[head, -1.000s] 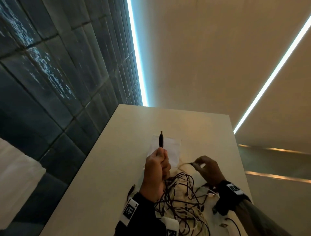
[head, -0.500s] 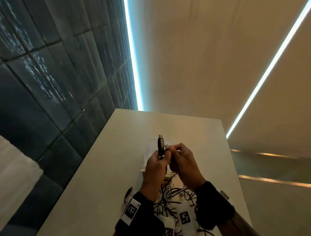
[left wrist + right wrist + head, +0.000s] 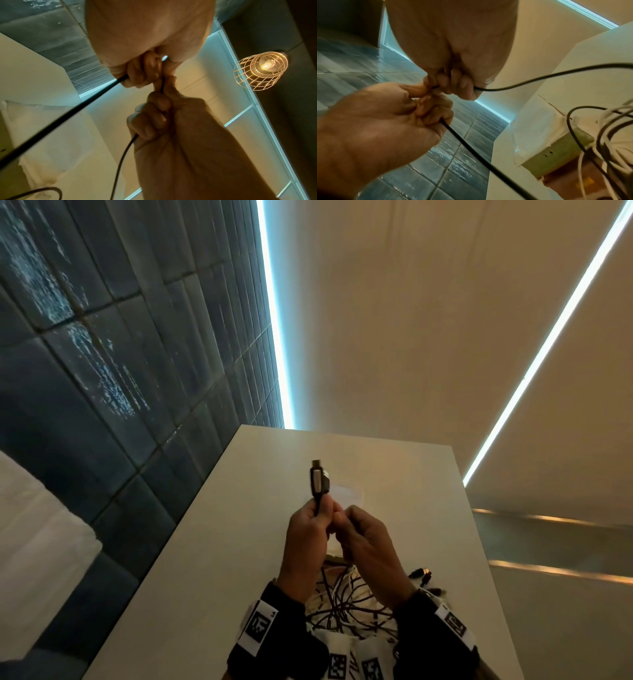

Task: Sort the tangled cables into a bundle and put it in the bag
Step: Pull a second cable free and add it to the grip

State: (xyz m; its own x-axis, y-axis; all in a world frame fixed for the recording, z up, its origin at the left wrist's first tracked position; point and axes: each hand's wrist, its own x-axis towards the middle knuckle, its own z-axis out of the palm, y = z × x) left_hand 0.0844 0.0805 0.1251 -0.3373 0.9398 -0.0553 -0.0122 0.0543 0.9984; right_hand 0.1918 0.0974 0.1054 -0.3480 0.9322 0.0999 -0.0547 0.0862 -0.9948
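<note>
My left hand is raised above the white table and grips black cables just under two plugs that stick up side by side. My right hand is pressed against it and pinches a thin black cable that runs up into the left fingers. A thicker black cable hangs from the left hand. The tangle of black and white cables lies below both wrists. A clear plastic bag lies flat on the table beyond the hands.
Loose plugs lie on the table to the right of the tangle. A dark tiled wall runs along the table's left edge. A caged lamp hangs overhead. The table's right edge drops to the floor.
My right hand came from the right side of the tangle up to my left hand with a cable end. Two plugs now stand together above the left fist.
</note>
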